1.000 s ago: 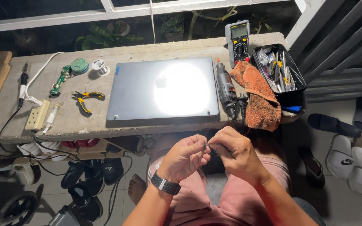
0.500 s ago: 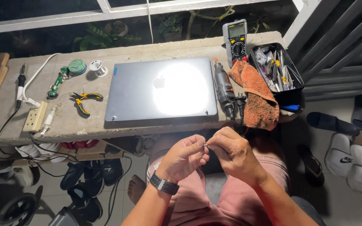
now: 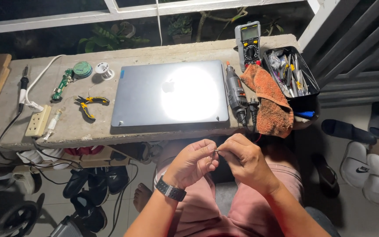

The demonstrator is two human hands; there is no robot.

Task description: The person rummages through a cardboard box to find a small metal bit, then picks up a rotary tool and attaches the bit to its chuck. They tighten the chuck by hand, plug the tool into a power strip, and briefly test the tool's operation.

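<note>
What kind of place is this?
Probably a home repair spot on a porch or balcony: a concrete ledge holds a closed laptop, a multimeter and a tool tray, with slippers on the floor.

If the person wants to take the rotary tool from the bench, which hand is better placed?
Probably the right hand. The rotary tool lies almost straight above it, right of the laptop. The left hand is farther away. Both hands pinch a tiny part.
</note>
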